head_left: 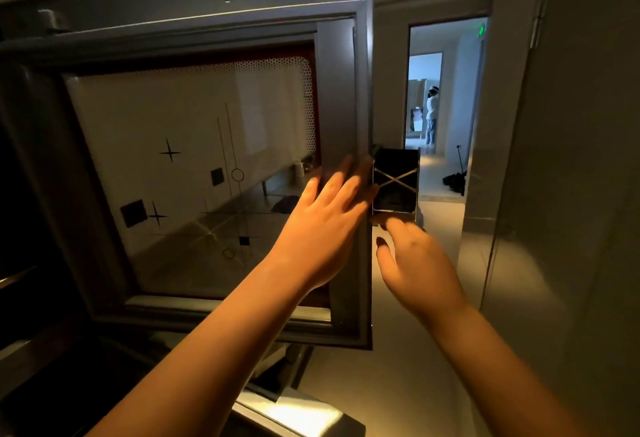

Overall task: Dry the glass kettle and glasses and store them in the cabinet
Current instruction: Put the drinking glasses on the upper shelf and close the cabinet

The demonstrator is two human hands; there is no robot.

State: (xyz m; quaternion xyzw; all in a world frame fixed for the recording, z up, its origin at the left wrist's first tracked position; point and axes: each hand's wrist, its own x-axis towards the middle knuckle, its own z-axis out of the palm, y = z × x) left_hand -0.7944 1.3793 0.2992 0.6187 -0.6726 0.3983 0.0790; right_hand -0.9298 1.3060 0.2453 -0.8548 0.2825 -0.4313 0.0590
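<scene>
Here the cabinet door [194, 173] stands swung open just ahead of both hands, a metal frame around a glass pane printed with stars, squares and thin lines. No kettle or drinking glasses can be picked out; the cabinet's inside, to the left of the left hand, is too dark to read.

The door looks stiff and fairly heavy in its frame, with a hard, slick and breakable pane (so better pushed on the metal edge than on the glass). The left hand [325, 218] lies with fingers straight and spread against the frame's right edge, gripping nothing. The right hand [415, 256], just below and to the right of it, is relaxed and empty, its fingertips at the bottom of a dark block with a gold cross [394, 182], which appears to be the door's handle. That block, or the frame beside it, seems the soundest place to hold.

Beyond the hands a doorway [446, 90] opens onto a lit room where a person [432, 114] stands far off.
</scene>
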